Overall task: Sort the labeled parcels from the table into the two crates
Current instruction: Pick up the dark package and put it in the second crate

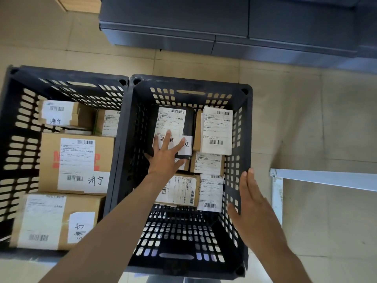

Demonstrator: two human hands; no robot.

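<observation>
The left crate [18,139] stands on the tiled floor and holds several brown cardboard parcels [77,162] with white labels. Touching its right side is the right crate [242,127], with more labeled parcels lying flat in it. The left arm reaches down into this right crate; the left hand [165,154] has its fingers spread and straight, grasping nothing, fingertips resting on the label of a black parcel [188,121] at the far end. The right hand [253,203] is flat and released, fingers straight together, against the outside of the right crate's right wall near the rim.
</observation>
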